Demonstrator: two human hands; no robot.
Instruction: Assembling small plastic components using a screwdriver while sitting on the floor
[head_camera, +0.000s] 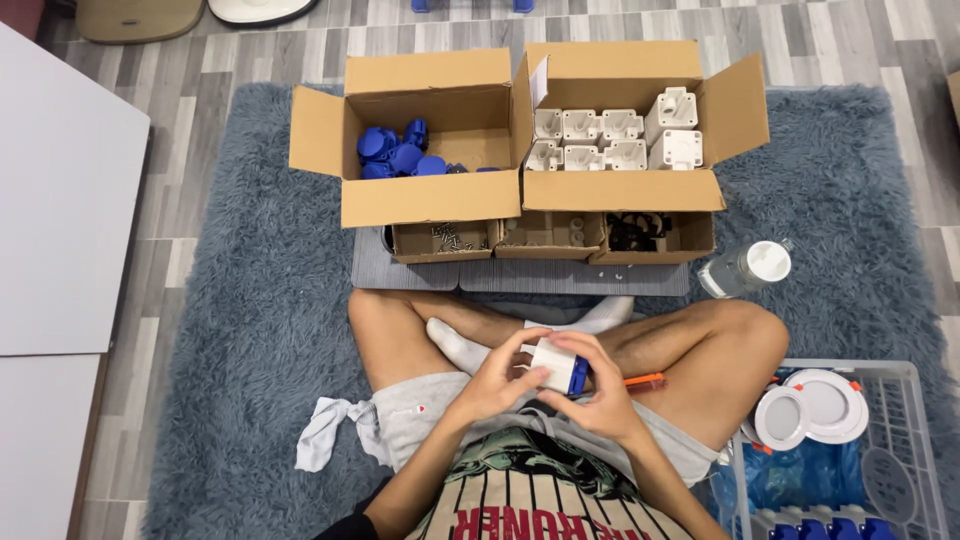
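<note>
sat cross-legged on the rug, left hand (497, 378) and right hand (598, 392) both curled tight round a white housing (553, 363) with its blue cap (578, 376) over the lap, looks mid-fitting, probably needs a firm squeeze next

Two open brown cardboard boxes stand side by side at the top centre of the frame: the left cardboard box (430, 200) holds blue parts, the right cardboard box (625, 190) holds white parts, flaps spread outward. Just below them, touching their front walls, sits a row of three small open cardboard trays (552, 245), low and brown. At the lower right corner stands a clear plastic crate (915, 400) with a gridded wall
</note>
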